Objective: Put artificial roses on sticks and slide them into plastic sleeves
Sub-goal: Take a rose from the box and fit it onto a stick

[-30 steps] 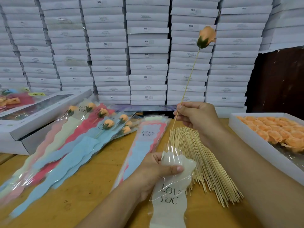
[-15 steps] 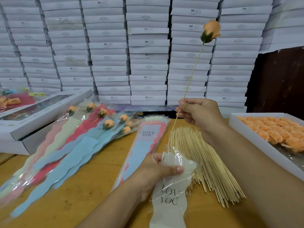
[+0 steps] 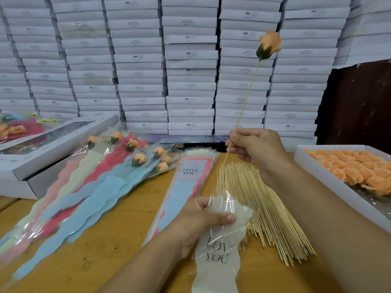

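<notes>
Lying on the far left of the wooden table point(image 3: 101, 246) is a long white box point(image 3: 42, 151), and next to it is a pile of finished roses in sleeves point(image 3: 88, 187), pink, cream, red and blue, so that part of the job is already done. A bit more to the right sits a stack of empty sleeves point(image 3: 186, 182) that say LOVE YOU, waiting for flowers. Then comes the left hand point(image 3: 203, 220), near the person, with its thumb and fingers pinching the top of a cream sleeve point(image 3: 218, 250). Behind it lies a big heap of bare sticks point(image 3: 262, 210), so lots of roses are left to do. The right hand point(image 3: 256, 149) is higher and farther, holding a thin stick point(image 3: 245, 102) between its fingers. An orange rose point(image 3: 269, 45) sits on the top of that stick, up in the air. The stick's bottom tip looks to be right at the sleeve's mouth, but I cannot tell if it is inside yet. On the far right is a white tray point(image 3: 317, 172) full of loose orange rose heads point(image 3: 355, 168). Stacks of white boxes point(image 3: 190, 66) fill the back.
</notes>
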